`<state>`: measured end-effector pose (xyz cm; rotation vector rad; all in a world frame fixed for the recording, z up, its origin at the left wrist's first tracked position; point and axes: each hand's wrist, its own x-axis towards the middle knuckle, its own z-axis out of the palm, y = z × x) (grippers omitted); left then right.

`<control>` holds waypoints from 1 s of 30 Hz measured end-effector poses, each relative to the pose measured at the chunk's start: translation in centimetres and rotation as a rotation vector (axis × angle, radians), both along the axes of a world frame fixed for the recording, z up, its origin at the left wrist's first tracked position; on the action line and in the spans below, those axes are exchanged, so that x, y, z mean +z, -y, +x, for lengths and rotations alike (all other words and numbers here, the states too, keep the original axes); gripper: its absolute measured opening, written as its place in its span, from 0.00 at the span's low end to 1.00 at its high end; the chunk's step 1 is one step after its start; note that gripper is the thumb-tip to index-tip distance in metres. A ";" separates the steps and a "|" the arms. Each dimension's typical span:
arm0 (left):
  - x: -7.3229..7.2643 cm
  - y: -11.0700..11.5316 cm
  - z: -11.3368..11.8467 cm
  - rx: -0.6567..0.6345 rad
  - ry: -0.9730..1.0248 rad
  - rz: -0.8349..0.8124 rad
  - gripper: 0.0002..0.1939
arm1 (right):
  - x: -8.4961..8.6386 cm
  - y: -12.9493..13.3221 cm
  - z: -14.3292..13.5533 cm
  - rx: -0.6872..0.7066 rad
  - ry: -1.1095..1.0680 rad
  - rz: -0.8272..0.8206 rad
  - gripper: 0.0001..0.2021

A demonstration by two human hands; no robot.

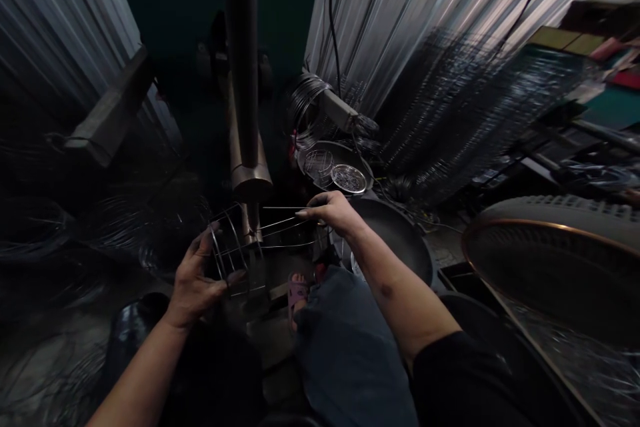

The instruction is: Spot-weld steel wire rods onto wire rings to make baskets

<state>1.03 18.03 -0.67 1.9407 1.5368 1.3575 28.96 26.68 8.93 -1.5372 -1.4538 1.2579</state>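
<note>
Beneath a machine's metal cylinder (251,177), a wire frame (240,237) made of curved hoops and long straight wires is held sideways. My left hand (193,280) is closed around its hooped end, thumb above and fingers below. On the other side, my right hand (327,209) pinches the end of a thin straight wire (283,207) that runs left toward the frame. The frame's wires pass in front of and around the lower metal post (251,227). Darkness hides where some of the wires meet.
A grey basin (369,163) holds round wire pieces (349,179). Closer to me is a larger dark basin (400,237). Coiled wire (307,103) sits behind, stacked wirework (440,107) leans against corrugated sheeting (395,7), and a round fan-like guard (550,213) stands right.
</note>
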 end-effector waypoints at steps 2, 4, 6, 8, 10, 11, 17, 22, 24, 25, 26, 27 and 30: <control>-0.1 -0.1 -0.1 -0.010 0.024 -0.017 0.45 | 0.0 0.0 0.0 -0.002 0.003 0.003 0.17; -0.1 -0.1 -0.1 -0.018 0.030 -0.033 0.46 | 0.0 -0.1 0.1 0.006 0.011 0.009 0.16; -0.2 -0.1 -0.2 -0.020 0.026 -0.034 0.46 | -0.1 -0.1 0.2 0.008 0.027 0.018 0.16; -0.3 -0.1 -0.2 -0.012 0.021 -0.021 0.47 | -0.2 -0.1 0.1 -0.002 0.038 0.019 0.16; -0.4 -0.1 -0.2 -0.002 0.023 -0.022 0.47 | -0.3 -0.2 0.1 -0.015 0.040 0.014 0.17; -0.5 -0.1 -0.2 -0.003 0.031 -0.030 0.47 | -0.4 -0.2 0.1 -0.020 0.036 0.012 0.17; -0.6 -0.1 -0.2 0.001 0.052 -0.095 0.48 | -0.7 -0.2 0.1 -0.019 0.015 0.031 0.18; -0.2 -0.1 0.0 -0.059 0.115 -0.117 0.46 | -0.7 -0.1 0.0 -0.011 -0.047 0.023 0.18; -0.2 -0.1 0.0 -0.071 0.147 -0.107 0.45 | -0.7 0.0 0.0 -0.009 -0.057 0.013 0.19; -0.3 -0.1 0.0 -0.072 0.148 -0.103 0.45 | -0.7 0.0 0.0 -0.008 -0.058 0.009 0.19; -0.4 -0.1 -0.1 -0.074 0.143 -0.097 0.45 | -0.7 0.0 0.0 -0.008 -0.058 0.006 0.19; -0.5 -0.1 -0.1 -0.077 0.135 -0.092 0.45 | -0.7 0.0 0.0 -0.006 -0.055 0.006 0.19; -1.0 -0.2 -0.3 -0.074 0.112 -0.083 0.45 | -0.7 0.1 0.0 -0.005 -0.049 0.027 0.20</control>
